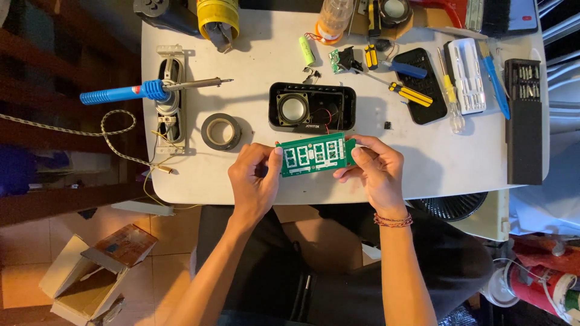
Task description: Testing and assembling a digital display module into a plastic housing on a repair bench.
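Observation:
A green circuit board (pixel 316 154) with white digit outlines is held level above the near edge of the white table (pixel 435 163). My left hand (pixel 254 180) pinches its left end, and my right hand (pixel 376 169) grips its right end. Thin red wires run from the board up to an open black speaker housing (pixel 312 107) with a round speaker cone inside, lying just behind the board.
A blue-handled soldering iron (pixel 145 90) rests on a stand at the left, a roll of grey tape (pixel 220 131) beside it. Screwdrivers (pixel 411 94), a bit case (pixel 466 75), a green battery (pixel 307 50) and a small black part (pixel 387 125) lie at the back right. An open cardboard box (pixel 90 278) sits on the floor.

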